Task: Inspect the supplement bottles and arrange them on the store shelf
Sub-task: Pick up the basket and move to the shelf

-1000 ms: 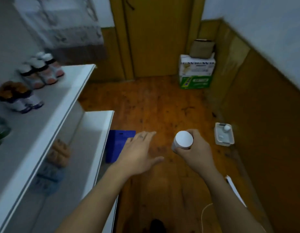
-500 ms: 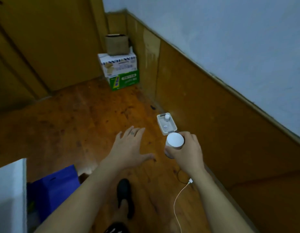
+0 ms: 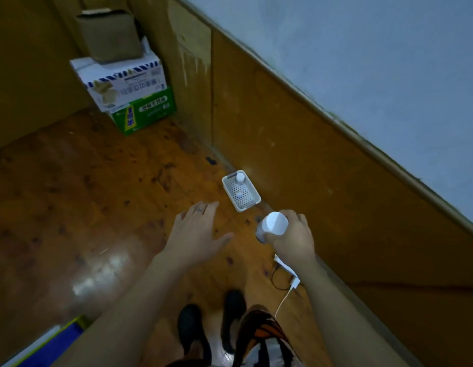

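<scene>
My right hand (image 3: 293, 238) grips a supplement bottle with a white cap (image 3: 273, 223), held upright over the wooden floor. To its left, my left hand (image 3: 197, 234) hovers flat with the fingers spread and holds nothing. Just beyond both hands a small white perforated basket (image 3: 252, 205) sits on the floor against the wall panel, with one white-capped bottle (image 3: 240, 178) lying in it. No part of the store shelf shows.
Stacked cardboard boxes (image 3: 124, 86) stand in the far corner. A brown wall panel (image 3: 309, 154) runs along the right. A white charger and cable (image 3: 291, 282) lie on the floor by the wall. My feet in dark shoes (image 3: 211, 324) are below. A blue item (image 3: 50, 348) shows at bottom left.
The view has swung right, away from the white shelf, which has left the frame. The basket on the floor now lies closer in front of my hands. The right hand still holds the bottle.
</scene>
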Demonstrator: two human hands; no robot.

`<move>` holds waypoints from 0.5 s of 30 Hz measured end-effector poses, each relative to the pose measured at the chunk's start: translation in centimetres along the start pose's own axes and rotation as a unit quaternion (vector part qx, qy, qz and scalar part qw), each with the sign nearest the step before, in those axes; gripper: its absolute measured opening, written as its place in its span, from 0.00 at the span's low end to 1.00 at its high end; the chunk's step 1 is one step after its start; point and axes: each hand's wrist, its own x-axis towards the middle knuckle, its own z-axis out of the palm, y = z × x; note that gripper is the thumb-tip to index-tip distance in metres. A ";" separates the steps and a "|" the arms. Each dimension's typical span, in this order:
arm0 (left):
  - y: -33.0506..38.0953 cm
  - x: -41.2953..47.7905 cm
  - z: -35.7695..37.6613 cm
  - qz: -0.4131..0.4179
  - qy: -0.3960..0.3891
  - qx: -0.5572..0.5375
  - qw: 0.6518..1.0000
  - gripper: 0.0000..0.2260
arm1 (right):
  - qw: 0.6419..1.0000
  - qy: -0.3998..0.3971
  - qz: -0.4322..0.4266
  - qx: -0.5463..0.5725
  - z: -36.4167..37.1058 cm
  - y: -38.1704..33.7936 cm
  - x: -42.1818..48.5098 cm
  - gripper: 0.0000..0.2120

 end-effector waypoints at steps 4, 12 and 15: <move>0.1 8.8 1.0 -0.006 -0.032 0.015 0.999 0.35 | 1.000 -0.024 -0.001 -0.002 1.9 0.0 9.6 0.31; 0.0 27.3 6.0 -0.053 -0.123 0.016 0.991 0.36 | 0.998 -0.044 0.028 -0.023 8.2 2.8 27.8 0.30; -1.2 33.4 8.3 -0.071 -0.122 0.006 0.990 0.37 | 0.997 -0.052 0.034 -0.045 11.4 4.5 33.3 0.30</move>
